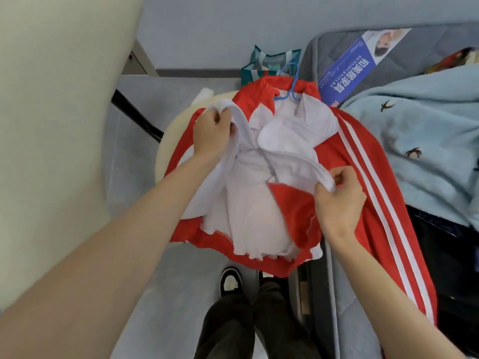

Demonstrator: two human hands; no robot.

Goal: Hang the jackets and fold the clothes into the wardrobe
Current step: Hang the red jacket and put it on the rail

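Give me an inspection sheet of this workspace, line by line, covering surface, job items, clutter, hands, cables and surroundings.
Surface: cream round stool, mostly covered by clothing.
Job's things: red jacket lying open, white lining up; blue hanger at its collar.
Clutter: teal bag behind the stool.
Hands: left hand grips one front edge of the lining; right hand pinches the other.
Cables: nothing seen.
Surroundings: light blue blanket on a mattress at right; grey floor.

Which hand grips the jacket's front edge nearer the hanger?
The left hand, up near the blue hanger; the right hand pinches the jacket lower down.
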